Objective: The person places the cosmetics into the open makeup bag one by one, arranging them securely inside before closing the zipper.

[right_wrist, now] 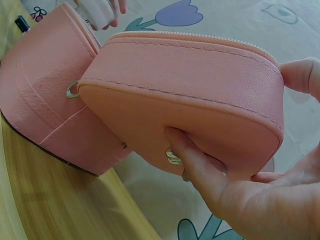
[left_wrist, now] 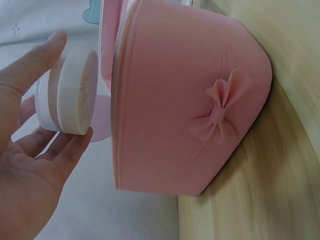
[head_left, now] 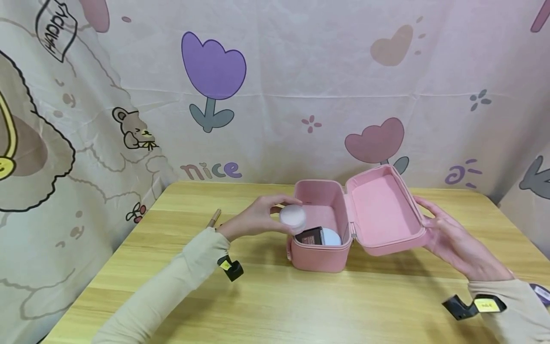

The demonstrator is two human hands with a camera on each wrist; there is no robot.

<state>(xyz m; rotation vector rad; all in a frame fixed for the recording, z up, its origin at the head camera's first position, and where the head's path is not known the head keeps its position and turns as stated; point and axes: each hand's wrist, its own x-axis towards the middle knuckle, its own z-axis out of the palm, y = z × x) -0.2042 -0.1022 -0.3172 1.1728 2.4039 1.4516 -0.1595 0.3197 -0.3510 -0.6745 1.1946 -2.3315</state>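
Between thumb and fingers, my left hand (head_left: 259, 217) holds a round white cosmetic jar (head_left: 293, 218) over the left rim of a pink zip-up makeup case (head_left: 319, 259). In the left wrist view the jar (left_wrist: 75, 92) is tilted on its side relative to that camera, apart from the case wall with its bow (left_wrist: 219, 112). My right hand (head_left: 455, 239) grips the outer edge of the opened lid (head_left: 382, 210), which leans out to the right. Inside the case lie a dark compact-like box (head_left: 311, 236) and a white rounded item (head_left: 331, 236), partly hidden by the front wall.
A slim brown stick-like item (head_left: 214, 218) lies on the wooden table (head_left: 258, 306), behind my left forearm. At the right edge, a dark purple object (head_left: 540, 294) shows partly beside my sleeve. A printed cloth (head_left: 279, 62) hangs behind the table.
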